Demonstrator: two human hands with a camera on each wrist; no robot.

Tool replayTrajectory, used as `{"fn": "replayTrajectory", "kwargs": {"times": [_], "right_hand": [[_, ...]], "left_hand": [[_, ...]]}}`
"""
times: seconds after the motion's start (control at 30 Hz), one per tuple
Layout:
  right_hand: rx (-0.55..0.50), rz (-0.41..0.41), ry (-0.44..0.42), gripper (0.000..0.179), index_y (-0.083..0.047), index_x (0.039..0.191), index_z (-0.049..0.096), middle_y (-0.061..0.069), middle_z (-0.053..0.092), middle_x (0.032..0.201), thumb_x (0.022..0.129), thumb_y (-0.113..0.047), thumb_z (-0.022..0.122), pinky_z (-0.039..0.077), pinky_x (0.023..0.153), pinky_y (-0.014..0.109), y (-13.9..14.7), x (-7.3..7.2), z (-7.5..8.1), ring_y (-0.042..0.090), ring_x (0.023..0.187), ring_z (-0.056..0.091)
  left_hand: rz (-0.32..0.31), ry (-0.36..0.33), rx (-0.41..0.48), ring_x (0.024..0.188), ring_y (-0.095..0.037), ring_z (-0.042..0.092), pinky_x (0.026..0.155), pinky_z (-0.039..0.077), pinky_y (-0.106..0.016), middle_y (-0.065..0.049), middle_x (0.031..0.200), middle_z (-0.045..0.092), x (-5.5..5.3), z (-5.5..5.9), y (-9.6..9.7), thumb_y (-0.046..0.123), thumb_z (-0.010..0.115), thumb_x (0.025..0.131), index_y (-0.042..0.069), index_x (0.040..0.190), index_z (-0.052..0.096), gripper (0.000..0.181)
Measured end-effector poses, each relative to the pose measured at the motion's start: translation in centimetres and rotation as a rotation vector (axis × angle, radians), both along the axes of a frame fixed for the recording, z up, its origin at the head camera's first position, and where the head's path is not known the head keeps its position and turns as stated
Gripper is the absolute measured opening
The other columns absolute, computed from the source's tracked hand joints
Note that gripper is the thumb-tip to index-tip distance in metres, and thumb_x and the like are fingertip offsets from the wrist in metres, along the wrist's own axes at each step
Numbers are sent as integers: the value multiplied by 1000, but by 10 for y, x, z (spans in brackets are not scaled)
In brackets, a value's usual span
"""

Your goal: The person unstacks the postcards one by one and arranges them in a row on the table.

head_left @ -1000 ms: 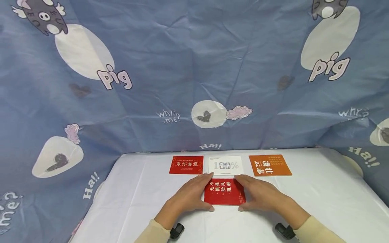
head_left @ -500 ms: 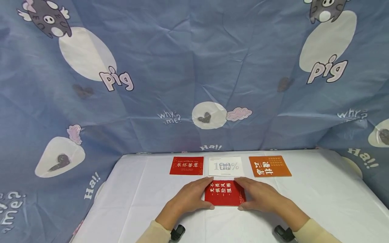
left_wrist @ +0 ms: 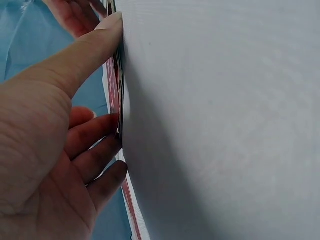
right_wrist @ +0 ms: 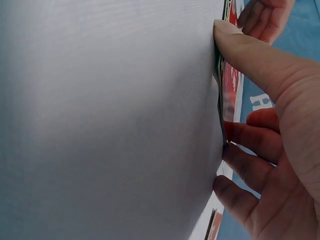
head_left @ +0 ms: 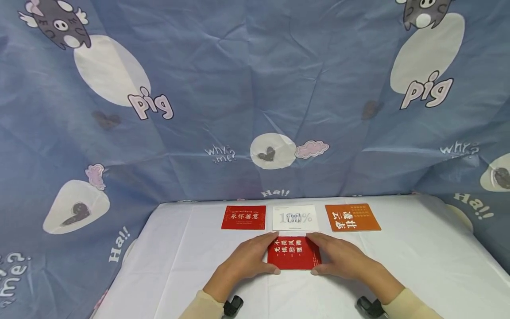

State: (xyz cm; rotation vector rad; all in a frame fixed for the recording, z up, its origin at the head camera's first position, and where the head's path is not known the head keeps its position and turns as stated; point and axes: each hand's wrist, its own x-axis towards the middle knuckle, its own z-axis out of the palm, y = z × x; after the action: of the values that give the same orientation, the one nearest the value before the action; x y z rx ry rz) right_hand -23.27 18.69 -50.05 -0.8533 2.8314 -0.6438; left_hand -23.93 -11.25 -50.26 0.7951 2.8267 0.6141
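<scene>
A stack of cards (head_left: 294,254) lies flat on the white table, its red top card printed with white characters. My left hand (head_left: 250,258) holds the stack's left side, thumb by the near corner and index finger by the far corner. The right hand (head_left: 343,258) holds the opposite side in the same way. In the left wrist view, thumb and fingertips meet the layered edge of the stack (left_wrist: 120,95). The right wrist view shows the other thumb (right_wrist: 240,42) and fingers against the stack's edge too.
Behind the stack lie a red card (head_left: 243,218), a white "Good Luck" card (head_left: 294,225) and an orange card (head_left: 353,217) in a row. The white cloth-covered table (head_left: 179,261) ends at a blue printed curtain (head_left: 223,110) behind and at both sides.
The forefingers of both hands have drawn slightly back, closer in against the stack's far edge. The stack and the row of cards have hardly moved.
</scene>
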Motion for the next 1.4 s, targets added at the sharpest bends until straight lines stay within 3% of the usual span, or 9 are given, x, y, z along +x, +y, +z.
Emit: {"fn": "replayTrajectory", "kwargs": {"times": [0.63, 1.1, 1.4], "right_hand": [[15, 2, 1, 92, -3, 151, 53, 11, 58, 149, 79, -45, 91, 50, 108, 54, 0, -3, 5, 32, 137, 55], [30, -15, 78, 86, -5, 150, 54, 9, 62, 146, 81, -43, 90, 52, 105, 54, -11, -7, 29, 31, 133, 59], [29, -29, 83, 87, -5, 150, 56, 9, 63, 144, 80, -43, 91, 54, 103, 54, -32, -9, 38, 31, 132, 60]], "left_hand": [[-19, 18, 11, 140, -21, 52, 115, 44, -41, -3, 154, 55, -3, 6, 0, 44, 94, 77, 12, 160, 44, 102], [6, 7, -24, 143, -24, 49, 117, 42, -45, -5, 156, 52, -8, 34, -8, 41, 93, 79, 13, 161, 41, 101], [-13, 70, -75, 142, -27, 51, 117, 42, -46, -8, 154, 54, -10, 43, -25, 36, 93, 79, 9, 159, 44, 98]]}}
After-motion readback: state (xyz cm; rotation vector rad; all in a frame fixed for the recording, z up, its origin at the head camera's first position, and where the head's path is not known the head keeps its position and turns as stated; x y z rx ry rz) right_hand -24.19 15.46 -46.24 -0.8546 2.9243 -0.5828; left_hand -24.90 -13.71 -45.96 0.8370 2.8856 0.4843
